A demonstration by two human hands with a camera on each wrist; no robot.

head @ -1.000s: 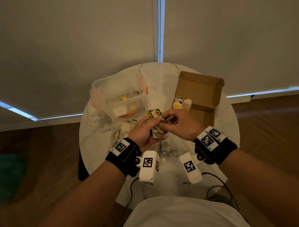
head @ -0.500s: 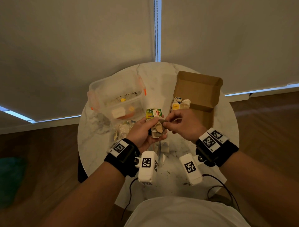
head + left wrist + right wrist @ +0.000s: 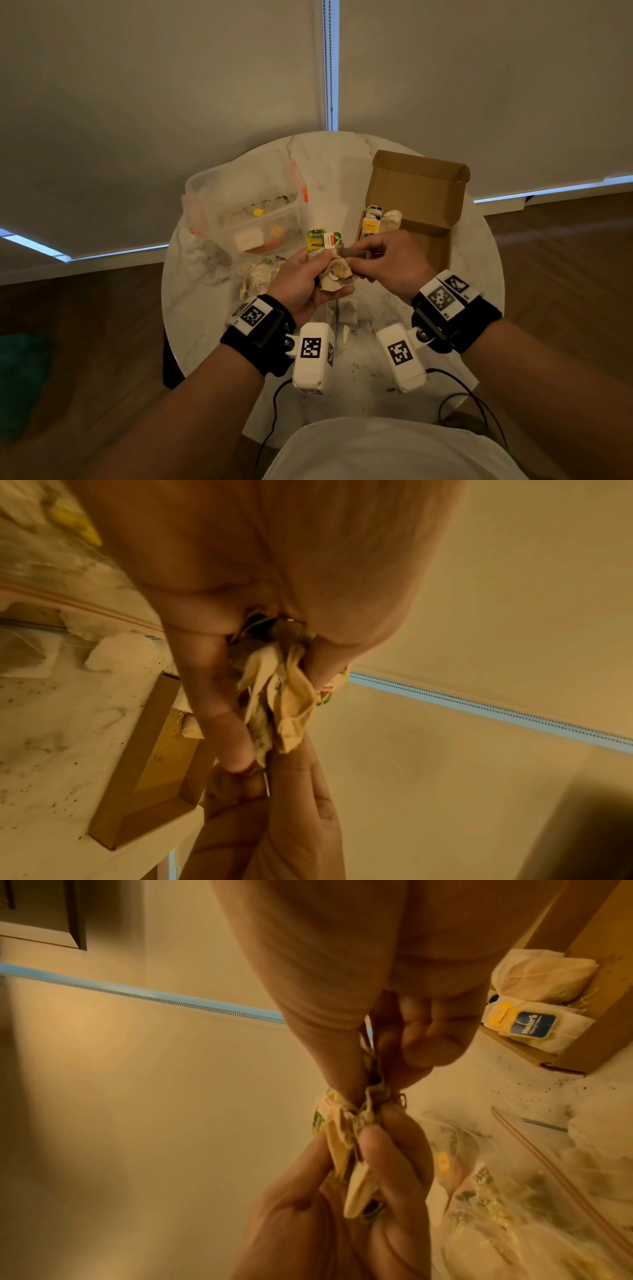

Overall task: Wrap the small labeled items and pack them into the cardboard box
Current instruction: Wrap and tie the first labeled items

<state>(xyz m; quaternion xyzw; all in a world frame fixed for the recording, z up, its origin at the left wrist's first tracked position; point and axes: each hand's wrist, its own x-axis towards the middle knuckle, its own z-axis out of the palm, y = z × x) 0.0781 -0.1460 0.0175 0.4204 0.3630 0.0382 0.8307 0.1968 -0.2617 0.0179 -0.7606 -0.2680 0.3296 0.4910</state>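
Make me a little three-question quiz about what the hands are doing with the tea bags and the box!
1. True or false: the cardboard box is closed.
2. What does the left hand hold? A) a spoon B) a bundle of tea bags C) a cup
3. Fill in: the clear tub sits to the ____ of the box.

Key: 1 false; 2 B; 3 left
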